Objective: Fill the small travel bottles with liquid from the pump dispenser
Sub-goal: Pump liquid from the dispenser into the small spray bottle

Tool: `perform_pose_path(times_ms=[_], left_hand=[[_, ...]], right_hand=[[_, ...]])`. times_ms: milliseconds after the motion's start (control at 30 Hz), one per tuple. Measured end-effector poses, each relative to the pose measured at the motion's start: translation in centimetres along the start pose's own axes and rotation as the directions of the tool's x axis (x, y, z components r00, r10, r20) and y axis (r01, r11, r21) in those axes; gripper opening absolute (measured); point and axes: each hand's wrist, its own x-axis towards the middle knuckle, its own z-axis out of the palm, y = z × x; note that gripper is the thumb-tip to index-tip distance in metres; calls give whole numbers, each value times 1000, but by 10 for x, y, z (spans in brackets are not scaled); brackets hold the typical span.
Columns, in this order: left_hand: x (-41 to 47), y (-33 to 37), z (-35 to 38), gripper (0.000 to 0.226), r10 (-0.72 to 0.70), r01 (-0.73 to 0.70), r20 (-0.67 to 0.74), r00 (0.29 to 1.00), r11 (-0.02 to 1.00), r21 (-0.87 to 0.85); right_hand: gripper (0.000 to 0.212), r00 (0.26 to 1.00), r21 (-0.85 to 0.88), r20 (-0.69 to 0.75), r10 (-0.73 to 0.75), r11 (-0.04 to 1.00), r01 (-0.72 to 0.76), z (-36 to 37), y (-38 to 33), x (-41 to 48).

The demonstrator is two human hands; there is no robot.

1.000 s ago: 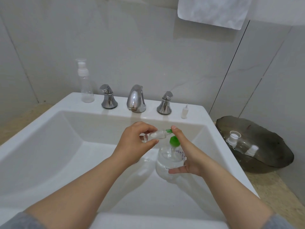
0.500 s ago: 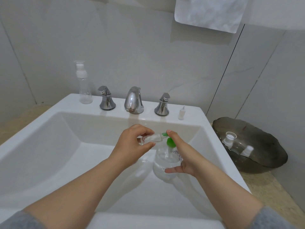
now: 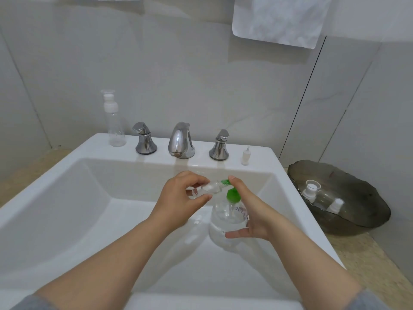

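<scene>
The sink (image 3: 55, 173) is smooth glossy white, the tap (image 3: 181, 140) on its back edge mirror-bright polished metal, the pump dispenser (image 3: 228, 220) and small bottle (image 3: 209, 189) clear plastic, the dispenser's top green plastic, the towel (image 3: 279, 19) nubbly white cloth, the dish (image 3: 357, 211) dark and glossy.

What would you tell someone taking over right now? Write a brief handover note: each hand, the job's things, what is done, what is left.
Left hand pinches a small travel bottle, tilted, mouth at the green nozzle.
Right hand grips the pump dispenser over the sink, forefinger on its pump head.
Done: bottle lined up; fill level unreadable.
Left: pump it full; then the tall bottle on the ledge, apparently empty; more lie in the dark dish.
</scene>
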Motion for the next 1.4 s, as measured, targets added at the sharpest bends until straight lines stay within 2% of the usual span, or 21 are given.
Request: perform_pose_path(times_ms=[500,900,1300,1400], left_hand=[[2,0,0,25,-13,13,0,1000,1000,-16],[1,-2,1,26,-10,10,2,1000,1000,3],[0,0,1,24,-13,13,21,1000,1000,18],[1,-1,0,24,-20,20,2,1000,1000,-5]], right_hand=[[52,999,-13,-29,-16,1000,16,2,-1,-2],[62,1000,-8,-17,-11,1000,11,1,1,1],[52,1000,-53,-24,14,998,-16,-1,2,-2],[60,1000,-68,-21,6,998,-7,1,0,-1]])
